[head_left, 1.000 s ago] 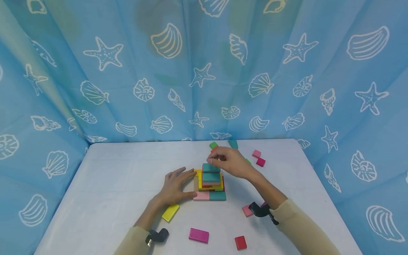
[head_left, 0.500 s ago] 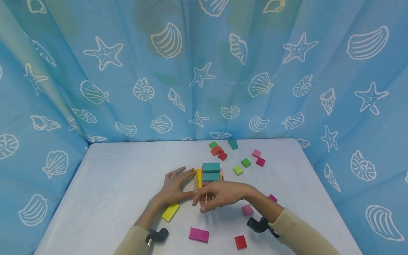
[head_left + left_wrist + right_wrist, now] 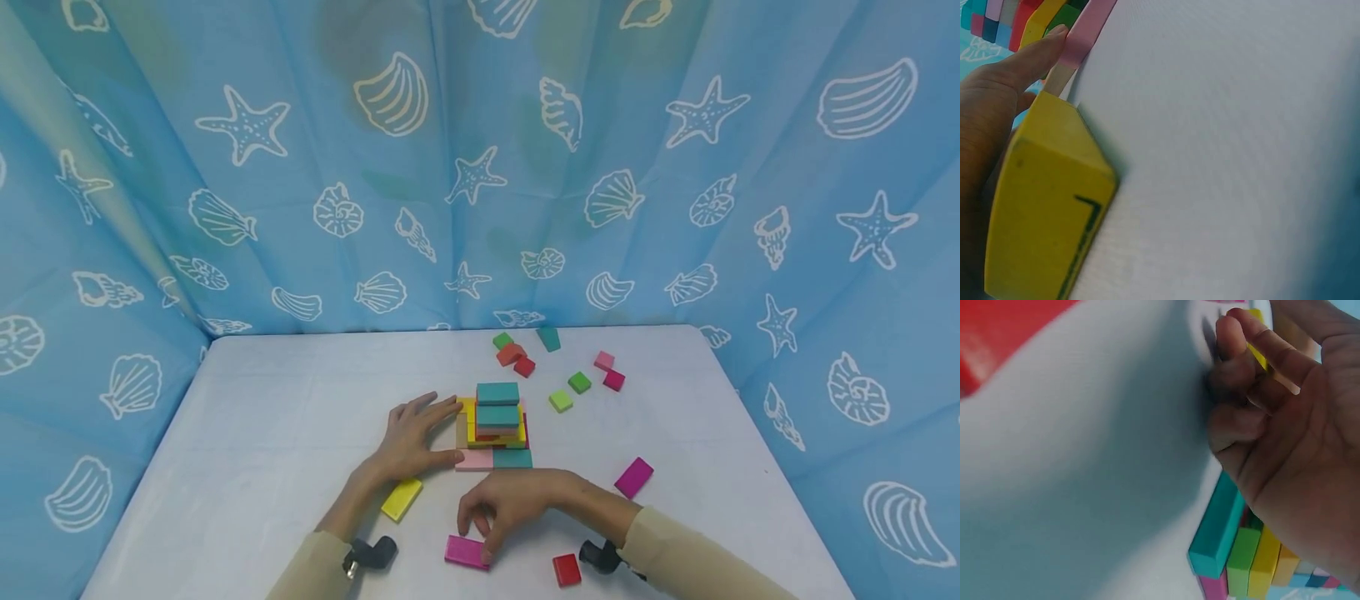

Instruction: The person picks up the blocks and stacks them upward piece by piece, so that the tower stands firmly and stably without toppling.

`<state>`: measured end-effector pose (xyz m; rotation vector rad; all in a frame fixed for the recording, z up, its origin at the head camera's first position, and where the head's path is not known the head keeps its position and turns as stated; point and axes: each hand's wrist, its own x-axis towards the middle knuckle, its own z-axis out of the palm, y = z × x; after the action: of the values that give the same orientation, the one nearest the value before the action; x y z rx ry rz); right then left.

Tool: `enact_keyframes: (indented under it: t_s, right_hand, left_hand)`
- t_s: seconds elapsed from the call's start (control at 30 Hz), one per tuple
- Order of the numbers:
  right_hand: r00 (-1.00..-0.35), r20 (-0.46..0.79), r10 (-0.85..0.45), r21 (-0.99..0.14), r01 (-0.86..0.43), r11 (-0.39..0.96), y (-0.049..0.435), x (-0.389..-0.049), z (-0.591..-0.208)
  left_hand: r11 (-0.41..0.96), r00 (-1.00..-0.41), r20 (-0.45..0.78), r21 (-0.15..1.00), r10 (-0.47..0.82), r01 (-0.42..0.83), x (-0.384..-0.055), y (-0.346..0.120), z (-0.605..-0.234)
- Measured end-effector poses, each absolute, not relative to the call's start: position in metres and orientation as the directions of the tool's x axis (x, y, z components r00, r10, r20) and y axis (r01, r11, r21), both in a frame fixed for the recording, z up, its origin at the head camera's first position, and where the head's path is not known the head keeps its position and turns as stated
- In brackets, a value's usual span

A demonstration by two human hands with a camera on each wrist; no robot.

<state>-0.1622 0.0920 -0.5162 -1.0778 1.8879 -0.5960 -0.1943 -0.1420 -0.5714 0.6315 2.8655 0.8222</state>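
The left hand [image 3: 411,442] is spread, with its thumb against the pink block [image 3: 474,460] at the base of the stack [image 3: 497,417]. It should press only lightly, so that the pieces are not pushed aside. The yellow block [image 3: 402,500] lies just beside its wrist, on the thumb side. For a good grip on the magenta block [image 3: 463,552], the right hand [image 3: 510,500] should take opposite edges evenly. This block lies under its bent forefinger and thumb, which stand apart; whether they pinch it, I cannot tell.
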Motion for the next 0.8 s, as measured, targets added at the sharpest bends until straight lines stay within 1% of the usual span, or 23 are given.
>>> enact_keyframes:
  t_s: [0.13, 0.27, 0.47, 0.53, 0.63, 0.8]
  right_hand:
    - [-0.282, -0.463, -0.841, -0.626, -0.567, 0.535, 0.0859, -0.1551, -0.5173]
    - [-0.305, -0.461, -0.834, -0.570, -0.619, 0.541, 0.0825, -0.1529, -0.5145]
    - [-0.335, -0.431, -0.838, -0.576, -0.613, 0.541, 0.0852, -0.1581, -0.5096]
    - [-0.332, -0.406, -0.852, -0.585, -0.622, 0.521, 0.0853, -0.1582, -0.5100]
    - [-0.310, -0.373, -0.874, -0.584, -0.654, 0.481, 0.0846, -0.1567, -0.5137]
    - [-0.300, -0.356, -0.885, -0.565, -0.685, 0.460, 0.0837, -0.1572, -0.5184]
  left_hand:
    - [0.771, -0.910, 0.029, 0.521, 0.414, 0.367, -0.1941, -0.1422, -0.5721]
    - [0.773, -0.909, 0.020, 0.518, 0.416, 0.365, -0.1945, -0.1423, -0.5723]
    - [0.776, -0.914, 0.013, 0.522, 0.407, 0.353, -0.1938, -0.1418, -0.5717]
    - [0.780, -0.915, 0.013, 0.517, 0.404, 0.352, -0.1935, -0.1419, -0.5718]
    - [0.780, -0.915, 0.018, 0.517, 0.402, 0.353, -0.1930, -0.1422, -0.5717]
    - [0.769, -0.914, 0.027, 0.530, 0.406, 0.357, -0.1928, -0.1423, -0.5722]
